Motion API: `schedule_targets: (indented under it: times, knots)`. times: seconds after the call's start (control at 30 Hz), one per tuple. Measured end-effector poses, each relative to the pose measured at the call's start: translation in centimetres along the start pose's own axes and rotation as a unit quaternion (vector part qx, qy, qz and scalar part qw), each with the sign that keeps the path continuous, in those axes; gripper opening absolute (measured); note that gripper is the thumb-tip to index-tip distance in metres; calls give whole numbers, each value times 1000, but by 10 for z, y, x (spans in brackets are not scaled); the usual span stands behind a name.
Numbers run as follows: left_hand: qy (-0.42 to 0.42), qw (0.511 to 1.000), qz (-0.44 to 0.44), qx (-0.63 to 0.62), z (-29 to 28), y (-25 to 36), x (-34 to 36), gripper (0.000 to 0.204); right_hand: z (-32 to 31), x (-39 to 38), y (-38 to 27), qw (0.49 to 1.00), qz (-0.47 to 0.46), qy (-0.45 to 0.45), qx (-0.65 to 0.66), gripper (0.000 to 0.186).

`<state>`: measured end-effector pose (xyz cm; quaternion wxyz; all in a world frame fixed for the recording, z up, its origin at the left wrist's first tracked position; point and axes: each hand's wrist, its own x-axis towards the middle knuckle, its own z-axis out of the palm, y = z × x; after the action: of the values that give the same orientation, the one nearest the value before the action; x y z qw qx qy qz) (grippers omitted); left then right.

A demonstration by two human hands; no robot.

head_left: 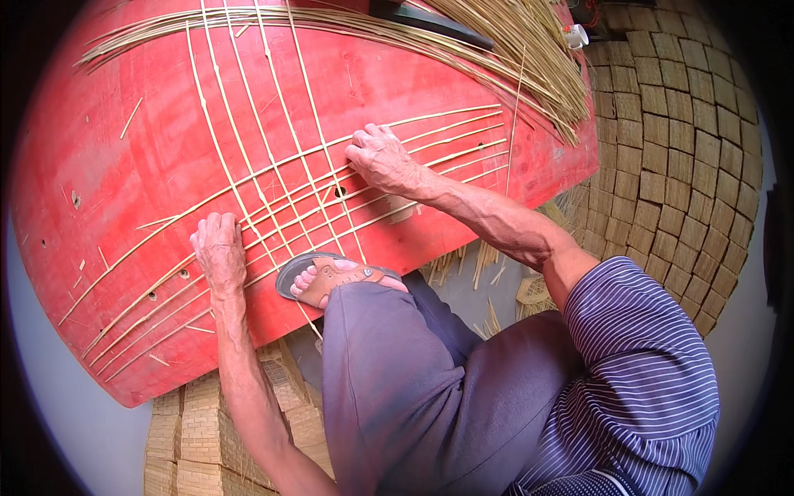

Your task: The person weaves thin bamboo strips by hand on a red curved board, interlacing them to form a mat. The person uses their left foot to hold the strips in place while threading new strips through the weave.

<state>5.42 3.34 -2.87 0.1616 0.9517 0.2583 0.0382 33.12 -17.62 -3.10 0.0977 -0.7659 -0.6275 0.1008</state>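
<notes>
On the red board (pixel 124 182) lies an open lattice of thin pale split-cane strips. Several long strips (pixel 223 74) run from the far edge toward me, crossed by several sideways strips (pixel 463 126). My left hand (pixel 219 248) is closed at the lattice's left side, fingers curled on a sideways strip. Farther away and to the right, my right hand (pixel 382 161) has its fingers bent down, pinching a sideways strip by the crossings; its fingertips are partly hidden. My sandalled foot (pixel 318 283) presses on the lattice's near edge, covering some strip ends.
Bundles of loose strips (pixel 529 62) lie along the board's far side, with a dark curved tool (pixel 438 25) among them. A white cup (pixel 576 35) stands at the far right. Stacked woven blocks (pixel 662 149) fill the right; more woven pieces (pixel 198 422) sit below the board.
</notes>
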Motion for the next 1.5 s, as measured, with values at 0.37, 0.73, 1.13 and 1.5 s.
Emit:
schedule_targets:
  times: [0.37,0.73,1.13,1.5]
  knots:
    - [0,999,-42,-3,2,1,-4,10,1,1,13,997,-63,-29,-35,10]
    - [-25,999,-20,-4,5,0,5,17,4,3,11,999,-31,-25,-22,15]
    - [12,999,-32,-15,14,-5,15,18,3,8,13,999,3,-35,-5,17]
    - [14,993,-27,-111,18,-14,26,17,2,10,12,998,14,-61,-13,15]
